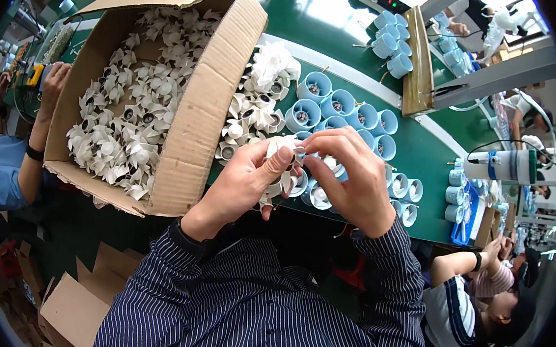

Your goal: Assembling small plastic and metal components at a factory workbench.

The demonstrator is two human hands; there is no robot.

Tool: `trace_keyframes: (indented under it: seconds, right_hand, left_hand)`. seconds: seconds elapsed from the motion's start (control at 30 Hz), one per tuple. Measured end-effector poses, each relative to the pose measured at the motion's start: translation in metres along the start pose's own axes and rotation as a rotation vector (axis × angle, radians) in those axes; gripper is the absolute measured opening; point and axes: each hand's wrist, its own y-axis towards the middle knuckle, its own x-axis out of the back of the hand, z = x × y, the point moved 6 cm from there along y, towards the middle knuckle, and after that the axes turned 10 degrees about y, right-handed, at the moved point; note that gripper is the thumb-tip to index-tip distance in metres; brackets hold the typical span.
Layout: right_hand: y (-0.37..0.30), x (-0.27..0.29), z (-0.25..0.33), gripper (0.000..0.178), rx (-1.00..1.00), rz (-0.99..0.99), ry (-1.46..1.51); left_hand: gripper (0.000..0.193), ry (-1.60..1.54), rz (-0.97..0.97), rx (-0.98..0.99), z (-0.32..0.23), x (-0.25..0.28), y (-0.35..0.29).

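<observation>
My left hand (241, 180) is closed around a few white fan impellers (282, 145), the thumb pressing on the uppermost one. The fingertips of my right hand (357, 170) curl in from the other side and pinch at the same impeller's edge; the exact contact is partly hidden by the fingers. Under and beyond both hands stand several light blue cylindrical housings (315, 86), some with a small motor visible inside. Others, nearer the table's right edge, hold a white part (410, 215). Just beyond my left hand lies a heap of loose white impellers (250, 115).
A large open cardboard box (208, 101) full of white impellers stands on the green table (412, 145) at left. A crumpled clear plastic bag (275, 64) lies beside it. More blue housings (385, 44) stand at the far side by a wooden board (419, 60). Co-workers sit left and right.
</observation>
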Motion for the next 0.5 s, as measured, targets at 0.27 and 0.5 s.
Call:
trace_keyframes:
  seconds: [0.27,0.5]
  right_hand:
    - [-0.005,0.001,-0.007,0.024,0.116,0.015,0.010]
    - [-0.003,-0.001,-0.004,0.025,0.230,0.027,-0.041]
  left_hand:
    - [0.053,-0.060,-0.016,0.009,-0.005,0.000,0.002]
    - [0.044,-0.049,-0.078,0.027,-0.003,0.008,0.002]
